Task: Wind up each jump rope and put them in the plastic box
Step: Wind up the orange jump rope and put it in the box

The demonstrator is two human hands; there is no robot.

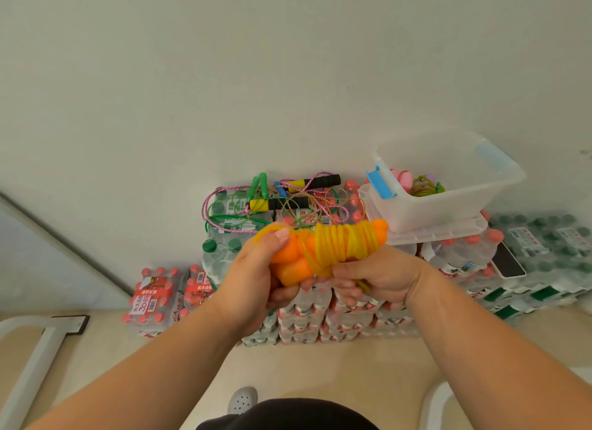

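Both my hands hold an orange-handled jump rope [336, 247] with its yellow cord wound around the handles. My left hand [256, 276] grips the handle ends, thumb pressing a yellow loop. My right hand [378, 279] clasps the bundle from below at its right. Behind it, several unwound ropes [288, 202] with green, blue and yellow-black handles lie tangled on bottle packs. The clear plastic box [426, 212] with blue latches stands at the right, holding a pink-handled rope [402, 176] and a green-purple rope [427, 186].
Stacked shrink-wrapped water bottle packs [336, 317] fill the area against the white wall. A dark phone [509, 260] lies on packs at right. The box sits on its lid [448, 232]. White chair frames flank me at both lower corners.
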